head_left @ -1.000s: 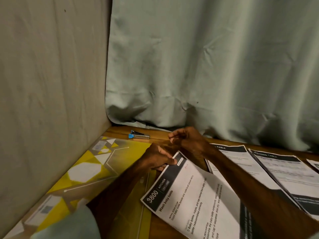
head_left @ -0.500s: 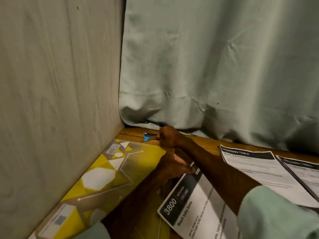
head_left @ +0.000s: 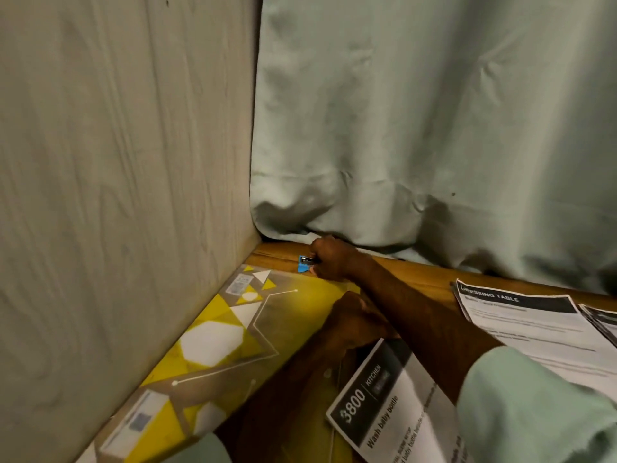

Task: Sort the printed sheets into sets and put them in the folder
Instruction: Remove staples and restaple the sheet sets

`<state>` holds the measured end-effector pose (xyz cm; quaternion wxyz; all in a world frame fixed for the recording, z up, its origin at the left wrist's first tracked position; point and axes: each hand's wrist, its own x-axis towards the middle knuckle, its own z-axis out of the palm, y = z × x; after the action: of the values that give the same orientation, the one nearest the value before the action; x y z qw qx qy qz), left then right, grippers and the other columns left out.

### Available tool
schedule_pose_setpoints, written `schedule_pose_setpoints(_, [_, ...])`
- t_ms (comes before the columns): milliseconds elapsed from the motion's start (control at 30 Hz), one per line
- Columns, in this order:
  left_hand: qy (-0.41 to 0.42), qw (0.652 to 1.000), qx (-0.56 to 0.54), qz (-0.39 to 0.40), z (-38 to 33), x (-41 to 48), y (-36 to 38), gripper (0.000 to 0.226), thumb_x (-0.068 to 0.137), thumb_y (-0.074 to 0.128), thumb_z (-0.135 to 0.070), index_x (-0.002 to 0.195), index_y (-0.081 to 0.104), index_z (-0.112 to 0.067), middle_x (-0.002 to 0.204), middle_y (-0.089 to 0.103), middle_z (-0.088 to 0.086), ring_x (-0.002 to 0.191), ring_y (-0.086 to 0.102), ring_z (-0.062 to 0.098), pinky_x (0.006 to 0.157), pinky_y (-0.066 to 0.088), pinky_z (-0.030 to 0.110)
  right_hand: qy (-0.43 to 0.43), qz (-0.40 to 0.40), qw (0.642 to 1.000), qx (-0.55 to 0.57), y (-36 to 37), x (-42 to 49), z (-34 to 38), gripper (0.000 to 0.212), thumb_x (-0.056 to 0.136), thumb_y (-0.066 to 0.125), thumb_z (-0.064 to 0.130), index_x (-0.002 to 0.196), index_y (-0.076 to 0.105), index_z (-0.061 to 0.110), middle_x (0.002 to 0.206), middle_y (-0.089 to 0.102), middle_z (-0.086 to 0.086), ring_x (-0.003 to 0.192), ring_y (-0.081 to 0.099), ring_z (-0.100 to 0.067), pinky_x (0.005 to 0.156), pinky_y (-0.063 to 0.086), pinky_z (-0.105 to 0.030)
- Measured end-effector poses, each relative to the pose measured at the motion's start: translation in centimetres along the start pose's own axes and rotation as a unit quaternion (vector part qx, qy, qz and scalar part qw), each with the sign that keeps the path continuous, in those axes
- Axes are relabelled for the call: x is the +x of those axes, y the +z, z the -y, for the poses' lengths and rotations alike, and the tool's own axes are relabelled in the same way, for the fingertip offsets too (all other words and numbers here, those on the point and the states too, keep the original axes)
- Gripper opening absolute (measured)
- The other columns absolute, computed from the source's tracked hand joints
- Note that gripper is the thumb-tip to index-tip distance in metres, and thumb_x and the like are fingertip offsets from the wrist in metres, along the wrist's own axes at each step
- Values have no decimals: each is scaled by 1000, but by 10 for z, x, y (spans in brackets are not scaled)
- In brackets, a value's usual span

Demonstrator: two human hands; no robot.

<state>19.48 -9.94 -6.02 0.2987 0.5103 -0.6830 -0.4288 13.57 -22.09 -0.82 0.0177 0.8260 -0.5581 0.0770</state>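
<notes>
Your left hand (head_left: 359, 324) pinches the light, floppy sheets (head_left: 394, 406) by their corner while your right hand (head_left: 329, 260) curls round the stapler (head_left: 304, 262).

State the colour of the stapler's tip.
Blue, on the stapler with a silvery body; the head view shows it best.

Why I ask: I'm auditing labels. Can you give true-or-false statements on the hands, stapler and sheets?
1. The right hand grips the stapler. True.
2. The left hand lies flat on the folder. False: it holds the 3800 sheet by its corner.
3. The DRESSING TABLE sheet lies to the right of both hands. True.
4. The folder is blue. False: it is yellow.
</notes>
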Motion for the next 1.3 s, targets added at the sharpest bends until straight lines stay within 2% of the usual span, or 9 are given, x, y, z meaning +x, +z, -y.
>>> schedule_pose_setpoints(133, [2,1000,-8,28,-3,-4,-1,27,75,88,-29,97,79,-17,83,73,-7,77,68,8,77,59,26,14,-2,999,31,-18,-16,-9,28,89,74,28,106,66,7,112,66,-15,104,62,-31,76,42,-30])
schedule_pose_setpoints(267, [33,999,-11,22,-9,-11,2,24,76,88,-33,90,82,-16,90,78,-3,82,73,11,77,58,24,53,-30,972,228,-65,-66,-41,23,88,79,21,97,73,1,97,72,-21,87,65,-22,81,50,-37])
schedule_pose_setpoints(400, [64,998,-20,19,-23,-22,9,25,73,90,-34,88,83,-16,86,79,-3,80,75,13,82,61,31,82,-48,846,524,-88,-150,-72,15,94,65,9,101,68,-5,76,70,-11,70,67,-14,73,55,-29])
schedule_pose_setpoints(533, [89,994,-38,47,-37,-34,19,25,75,90,-31,92,82,-14,85,79,0,76,76,16,80,62,32,181,-56,686,703,-92,-226,-101,24,100,54,15,113,65,-1,90,67,-13,78,66,-23,65,59,-31])
schedule_pose_setpoints(633, [110,992,-44,52,-45,-44,27,19,79,87,-27,91,82,-14,82,79,0,72,76,17,73,62,30,209,-64,645,732,-88,-269,-117,33,99,43,19,119,61,0,94,66,-14,73,58,-22,58,44,-29])
schedule_pose_setpoints(767, [126,989,-33,67,-48,-49,33,16,84,83,-26,90,81,-12,81,79,0,71,77,21,74,64,36,193,-84,674,708,-67,-294,-121,44,103,40,39,119,65,7,88,65,-11,66,51,-19,54,31,-30])
schedule_pose_setpoints(933, [123,988,-33,82,-43,-49,34,18,86,81,-28,92,81,-11,82,79,0,70,77,21,73,64,37,141,-111,822,541,-66,-307,-102,36,102,48,40,103,72,12,81,70,-14,73,59,-22,57,44,-24])
schedule_pose_setpoints(1067, [130,989,-35,68,-45,-48,31,15,84,82,-28,90,81,-14,82,79,-1,71,77,19,73,63,34,76,-63,860,501,-69,-310,-98,33,95,55,37,108,70,10,74,67,5,68,57,-5,58,42,-14])
schedule_pose_setpoints(1300, [165,984,18,65,-42,-48,34,16,87,78,-29,94,78,-15,83,75,-8,69,75,10,63,58,19,73,-78,928,356,-55,-310,-105,56,79,72,66,120,73,27,113,75,9,107,69,-12,96,56,-41])
